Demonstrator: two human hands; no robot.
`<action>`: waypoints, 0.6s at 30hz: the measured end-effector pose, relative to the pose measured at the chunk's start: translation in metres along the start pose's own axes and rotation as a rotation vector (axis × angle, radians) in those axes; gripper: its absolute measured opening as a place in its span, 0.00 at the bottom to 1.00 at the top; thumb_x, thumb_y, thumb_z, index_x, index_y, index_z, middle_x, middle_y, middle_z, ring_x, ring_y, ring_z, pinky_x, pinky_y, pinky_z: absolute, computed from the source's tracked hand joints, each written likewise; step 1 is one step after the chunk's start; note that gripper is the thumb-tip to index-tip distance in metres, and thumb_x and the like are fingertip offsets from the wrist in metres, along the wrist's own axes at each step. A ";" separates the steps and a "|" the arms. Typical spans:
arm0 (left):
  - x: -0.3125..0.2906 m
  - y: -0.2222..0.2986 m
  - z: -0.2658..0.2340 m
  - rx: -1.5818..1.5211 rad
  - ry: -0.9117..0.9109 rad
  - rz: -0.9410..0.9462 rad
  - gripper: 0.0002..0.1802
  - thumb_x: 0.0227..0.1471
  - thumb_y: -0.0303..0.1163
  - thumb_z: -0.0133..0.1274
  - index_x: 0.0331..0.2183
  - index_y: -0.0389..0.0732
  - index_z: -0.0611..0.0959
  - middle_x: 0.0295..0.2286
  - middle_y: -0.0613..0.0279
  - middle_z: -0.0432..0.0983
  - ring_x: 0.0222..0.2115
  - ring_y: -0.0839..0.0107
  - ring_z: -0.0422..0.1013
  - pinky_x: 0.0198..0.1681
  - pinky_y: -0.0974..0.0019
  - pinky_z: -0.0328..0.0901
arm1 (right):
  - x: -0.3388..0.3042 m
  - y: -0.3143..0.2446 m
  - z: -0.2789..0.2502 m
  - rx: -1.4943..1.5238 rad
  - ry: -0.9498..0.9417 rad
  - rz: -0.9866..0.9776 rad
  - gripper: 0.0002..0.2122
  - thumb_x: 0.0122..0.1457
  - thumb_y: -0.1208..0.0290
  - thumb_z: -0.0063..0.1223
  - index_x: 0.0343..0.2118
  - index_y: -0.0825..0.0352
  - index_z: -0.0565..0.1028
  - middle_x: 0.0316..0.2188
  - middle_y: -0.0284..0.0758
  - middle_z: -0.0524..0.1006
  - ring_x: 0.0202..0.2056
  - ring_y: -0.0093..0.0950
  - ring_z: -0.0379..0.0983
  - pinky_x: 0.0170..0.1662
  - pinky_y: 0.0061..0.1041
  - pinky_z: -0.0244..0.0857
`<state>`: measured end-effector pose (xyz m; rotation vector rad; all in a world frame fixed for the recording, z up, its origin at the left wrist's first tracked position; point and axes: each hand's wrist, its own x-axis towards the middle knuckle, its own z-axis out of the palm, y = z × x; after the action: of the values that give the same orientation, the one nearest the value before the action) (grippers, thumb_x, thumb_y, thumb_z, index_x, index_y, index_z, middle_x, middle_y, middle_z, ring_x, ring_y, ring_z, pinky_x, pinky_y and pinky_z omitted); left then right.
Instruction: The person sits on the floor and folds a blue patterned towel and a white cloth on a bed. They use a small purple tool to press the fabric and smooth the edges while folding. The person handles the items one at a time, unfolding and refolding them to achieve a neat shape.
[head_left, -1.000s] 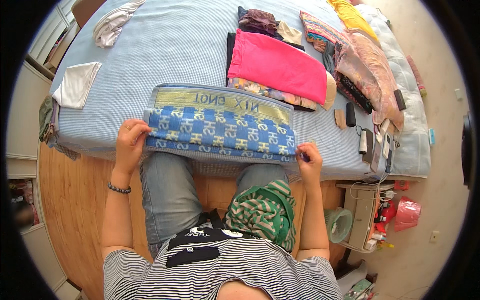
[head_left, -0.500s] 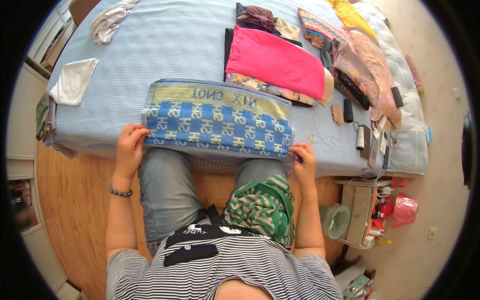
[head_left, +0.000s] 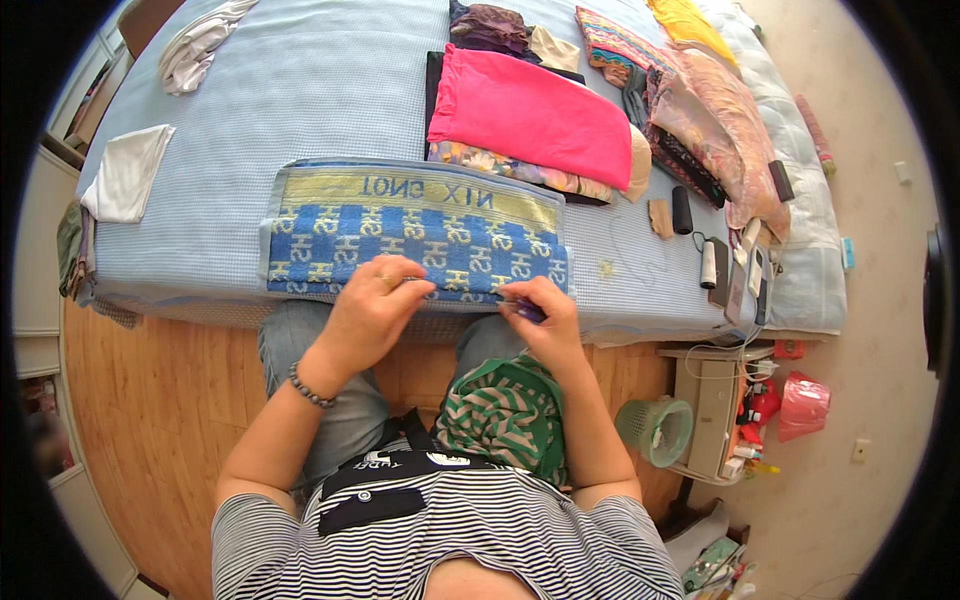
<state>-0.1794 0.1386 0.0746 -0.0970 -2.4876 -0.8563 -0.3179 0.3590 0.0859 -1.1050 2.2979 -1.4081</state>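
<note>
A blue and yellow patterned towel (head_left: 415,235) lies folded lengthwise on the near edge of the bed, over my knees. My left hand (head_left: 375,300) is at its near edge, thumb and fingers pinched together; what lies between them is too small to make out. To the right, close by, my right hand (head_left: 545,315) is closed around a small purple object (head_left: 527,311), mostly hidden by the fingers. Across my right thigh rests a bunched green cloth with grey stripes (head_left: 505,410).
Beyond the towel lie a folded pink cloth (head_left: 535,110) and other folded clothes. White cloths (head_left: 130,172) are at the left. A black cylinder (head_left: 682,210) and phones (head_left: 735,285) sit at the bed's right. A green basket (head_left: 665,432) stands beside a small cabinet (head_left: 705,400).
My left hand has moved right from the towel's left corner to its near edge around the middle. My right hand has moved left from the right corner, keeping the purple object.
</note>
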 end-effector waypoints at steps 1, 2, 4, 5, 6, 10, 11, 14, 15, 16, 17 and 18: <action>0.007 0.005 0.007 0.027 -0.006 0.010 0.14 0.42 0.24 0.59 0.36 0.40 0.80 0.37 0.58 0.73 0.41 0.58 0.69 0.46 0.58 0.64 | 0.001 -0.002 0.005 -0.014 -0.006 -0.012 0.11 0.45 0.84 0.59 0.34 0.67 0.77 0.25 0.32 0.72 0.26 0.22 0.68 0.29 0.20 0.62; 0.015 0.010 0.013 0.054 -0.012 0.020 0.15 0.41 0.25 0.60 0.37 0.41 0.80 0.38 0.58 0.73 0.42 0.57 0.69 0.46 0.58 0.64 | 0.003 -0.003 0.008 -0.028 -0.012 -0.024 0.11 0.45 0.84 0.59 0.34 0.67 0.77 0.24 0.31 0.71 0.25 0.22 0.66 0.28 0.20 0.60; 0.026 0.014 0.018 0.104 -0.050 0.044 0.19 0.40 0.29 0.61 0.40 0.41 0.79 0.39 0.58 0.73 0.43 0.56 0.68 0.48 0.56 0.62 | 0.007 -0.005 0.008 -0.142 0.022 -0.041 0.12 0.44 0.84 0.58 0.34 0.66 0.77 0.24 0.34 0.72 0.26 0.30 0.69 0.30 0.25 0.63; 0.030 0.012 0.015 0.084 -0.039 0.000 0.20 0.40 0.28 0.61 0.40 0.41 0.79 0.40 0.57 0.73 0.43 0.56 0.68 0.48 0.56 0.62 | 0.009 -0.005 0.006 -0.199 0.039 -0.049 0.12 0.43 0.83 0.57 0.34 0.66 0.76 0.25 0.36 0.72 0.27 0.34 0.70 0.31 0.28 0.65; 0.034 0.006 0.012 0.054 -0.032 -0.037 0.20 0.40 0.28 0.61 0.40 0.41 0.79 0.40 0.57 0.73 0.43 0.55 0.68 0.48 0.56 0.62 | 0.012 0.000 0.001 -0.247 0.073 -0.083 0.13 0.43 0.84 0.55 0.34 0.66 0.76 0.26 0.36 0.72 0.29 0.36 0.71 0.32 0.31 0.65; 0.036 -0.033 -0.020 0.298 0.019 -0.205 0.20 0.43 0.26 0.58 0.43 0.40 0.78 0.42 0.54 0.73 0.45 0.52 0.67 0.50 0.55 0.61 | 0.035 0.019 -0.023 -0.514 0.154 -0.069 0.13 0.46 0.82 0.53 0.37 0.64 0.75 0.35 0.36 0.73 0.39 0.37 0.71 0.38 0.35 0.66; 0.030 -0.047 -0.030 0.392 -0.025 -0.231 0.20 0.46 0.26 0.55 0.44 0.40 0.77 0.43 0.55 0.73 0.46 0.53 0.67 0.53 0.54 0.58 | 0.039 0.026 -0.025 -0.550 0.150 -0.088 0.14 0.46 0.82 0.53 0.38 0.64 0.75 0.35 0.36 0.73 0.40 0.37 0.70 0.38 0.35 0.66; 0.009 -0.068 -0.049 0.435 -0.052 -0.270 0.18 0.47 0.26 0.55 0.44 0.40 0.77 0.39 0.58 0.74 0.45 0.58 0.67 0.56 0.54 0.55 | 0.045 0.041 -0.027 -0.612 0.115 -0.088 0.15 0.46 0.81 0.56 0.40 0.64 0.76 0.36 0.35 0.73 0.42 0.38 0.69 0.42 0.34 0.65; 0.005 -0.069 -0.055 0.454 -0.069 -0.279 0.18 0.47 0.26 0.55 0.43 0.40 0.77 0.38 0.59 0.74 0.44 0.60 0.68 0.57 0.54 0.54 | 0.044 0.043 -0.028 -0.599 0.096 -0.058 0.15 0.45 0.81 0.56 0.39 0.64 0.76 0.36 0.36 0.73 0.42 0.38 0.69 0.42 0.34 0.65; 0.002 -0.068 -0.060 0.441 -0.077 -0.298 0.17 0.46 0.25 0.55 0.42 0.40 0.78 0.37 0.59 0.74 0.43 0.60 0.68 0.56 0.54 0.55 | 0.041 0.045 -0.029 -0.585 0.077 -0.028 0.15 0.45 0.80 0.57 0.39 0.64 0.76 0.36 0.36 0.73 0.42 0.38 0.69 0.42 0.34 0.65; 0.000 -0.068 -0.065 0.429 -0.085 -0.316 0.16 0.46 0.25 0.55 0.41 0.39 0.78 0.36 0.59 0.74 0.43 0.59 0.68 0.56 0.54 0.55 | 0.040 0.046 -0.028 -0.572 0.059 0.002 0.14 0.45 0.80 0.57 0.38 0.64 0.76 0.35 0.36 0.73 0.41 0.38 0.69 0.42 0.35 0.65; -0.003 -0.067 -0.068 0.413 -0.090 -0.334 0.15 0.46 0.24 0.56 0.40 0.39 0.78 0.35 0.60 0.73 0.42 0.59 0.68 0.56 0.54 0.55 | 0.038 0.050 -0.027 -0.556 0.082 0.012 0.14 0.45 0.80 0.58 0.37 0.64 0.75 0.35 0.36 0.73 0.40 0.38 0.69 0.41 0.35 0.65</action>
<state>-0.1621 0.0449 0.0819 0.4403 -2.7550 -0.4484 -0.3829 0.3633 0.0653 -1.1776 2.8418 -0.8314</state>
